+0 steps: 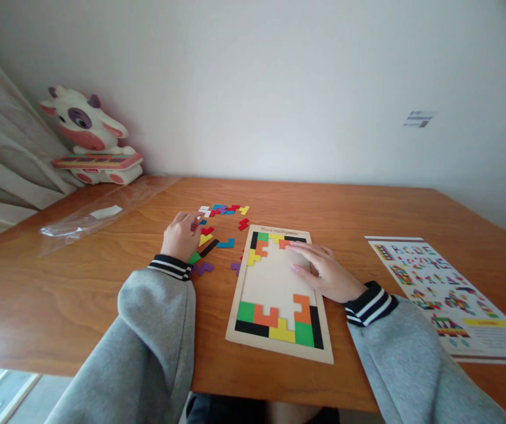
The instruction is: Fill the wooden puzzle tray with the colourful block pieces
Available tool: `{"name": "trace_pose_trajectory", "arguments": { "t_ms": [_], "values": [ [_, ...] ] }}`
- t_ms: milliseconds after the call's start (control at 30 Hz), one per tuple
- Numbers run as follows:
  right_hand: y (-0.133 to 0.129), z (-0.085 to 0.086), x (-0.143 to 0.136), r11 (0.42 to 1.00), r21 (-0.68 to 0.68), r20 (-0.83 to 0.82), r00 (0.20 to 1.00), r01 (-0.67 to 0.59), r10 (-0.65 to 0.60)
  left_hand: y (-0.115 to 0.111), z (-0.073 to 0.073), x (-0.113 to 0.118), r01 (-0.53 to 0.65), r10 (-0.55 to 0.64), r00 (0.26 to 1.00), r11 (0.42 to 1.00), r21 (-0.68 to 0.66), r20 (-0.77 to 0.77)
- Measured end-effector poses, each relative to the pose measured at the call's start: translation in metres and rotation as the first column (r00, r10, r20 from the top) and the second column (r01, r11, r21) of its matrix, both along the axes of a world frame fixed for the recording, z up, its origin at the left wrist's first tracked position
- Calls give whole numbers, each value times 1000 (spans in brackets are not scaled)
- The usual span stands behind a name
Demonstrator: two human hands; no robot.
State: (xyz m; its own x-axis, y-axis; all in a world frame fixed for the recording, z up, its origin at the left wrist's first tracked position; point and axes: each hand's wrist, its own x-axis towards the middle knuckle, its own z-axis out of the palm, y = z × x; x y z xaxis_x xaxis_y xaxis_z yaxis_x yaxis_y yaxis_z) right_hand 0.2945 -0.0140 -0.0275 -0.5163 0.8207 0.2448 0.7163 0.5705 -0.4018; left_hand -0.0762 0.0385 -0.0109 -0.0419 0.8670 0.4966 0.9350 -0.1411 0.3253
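In front of me lies a wooden puzzle board (279, 351), partly filled with coloured pieces along its top and bottom. A yellow piece (282, 333), an orange piece (265, 317) and a green block (304, 334) sit in its lower part. Over the board's upper right rests my right hand (323, 272), fingers apart, fingertips by an orange piece (284, 244) and partly covering that corner. My left hand (181, 237) is among loose pieces left of the board, its fingers curled together; what they grip is hidden. Close by are a black bar (209, 248) and a blue piece (226, 243).
More loose pieces, such as a red one (243, 224) and a purple one (205, 268), lie left of the board. A printed pattern sheet (447, 294) is on the right. Clear plastic packaging (80, 221) and a cow toy keyboard (96, 141) are at the left.
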Motion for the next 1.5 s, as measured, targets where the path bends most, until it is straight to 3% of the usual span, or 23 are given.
{"name": "trace_pose_trajectory", "arguments": {
  "t_ms": [200,333,433,633,900,1133,1233,1333,1433,1500],
  "values": [
    [0,1,-1,1000,10,-7,1000,-8,8,-9,0,37,318,-337,937,932,174,93],
    [0,2,-1,1000,7,-11,1000,-16,16,-19,1,61,490,-514,840,857,161,173],
    [1,1,-1,1000,6,-11,1000,-17,17,-27,1,75,560,-571,785,820,118,241],
    [1,0,-1,1000,3,5,1000,-11,11,-33,0,86,571,-570,736,812,116,367],
    [0,0,-1,1000,15,-12,1000,8,-8,-36,2,92,558,-571,780,820,128,255],
    [0,1,-2,999,29,-36,999,21,-20,-40,-2,99,563,-468,705,826,-19,533],
    [-1,7,-3,996,94,-98,995,1,8,-42,-4,103,580,-433,649,814,-39,626],
    [-2,15,-10,988,154,-198,980,-2,33,-45,-3,110,635,-405,513,772,-18,757],
    [-2,24,-27,995,100,-293,956,-3,32,-49,-1,117,697,-378,369,717,17,849],
    [-1,28,-42,1000,26,-375,927,0,9,-50,-2,120,710,-380,341,703,29,860]
  ]
}}
